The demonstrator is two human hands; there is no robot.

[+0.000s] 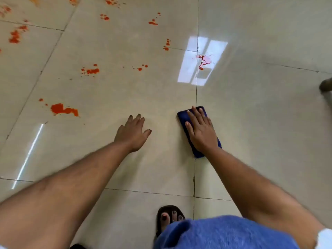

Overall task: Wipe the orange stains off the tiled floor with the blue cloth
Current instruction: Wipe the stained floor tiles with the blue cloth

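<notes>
My right hand [201, 131] lies flat, fingers together, pressing the folded blue cloth [183, 116] onto the beige tiled floor [260, 114] beside a grout line. My left hand [133, 134] rests palm down on the tile to the left, fingers spread, holding nothing. Orange stains dot the floor ahead: a large blotch [63, 109] at left, a spatter [90, 70] farther up, small drops [142, 68], a smear [203, 61] in the window glare, and several more toward the far left and top.
My foot in a black sandal [168, 219] stands on the tile below, partly under blue clothing [224, 234]. A dark object [326, 85] shows at the right edge. A bright window reflection [190, 72] lies on the floor ahead.
</notes>
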